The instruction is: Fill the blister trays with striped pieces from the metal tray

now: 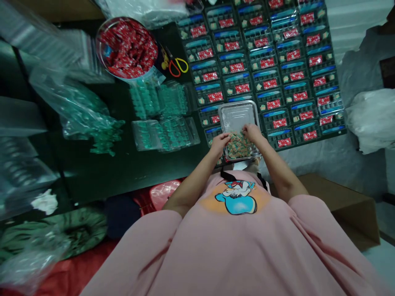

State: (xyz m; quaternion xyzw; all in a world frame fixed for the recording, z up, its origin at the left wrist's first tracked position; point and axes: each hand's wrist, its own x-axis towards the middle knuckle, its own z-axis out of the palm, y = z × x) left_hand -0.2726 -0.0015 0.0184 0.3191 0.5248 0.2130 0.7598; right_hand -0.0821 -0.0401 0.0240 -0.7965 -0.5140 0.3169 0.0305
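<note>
A clear plastic tub (239, 115) sits over the near part of the rows of filled trays. Small tan and green pieces (238, 147) lie heaped in its near half. At the tub's left edge is my left hand (219, 144), its fingertips pressed together beside the heap. My right hand (252, 133) reaches over the right rim with its fingertips pinched at the top of the heap. Whatever either hand holds is too small to make out. Each tray (273, 103) around the tub has a blue item, a red packet and small pieces in it.
A round tub of red packets (129, 49) stands at the back left, beside scissors (178, 67). Green parts in clear trays (163, 133) and a bag of green parts (83, 107) are left. A cardboard box (342, 205) is at the right.
</note>
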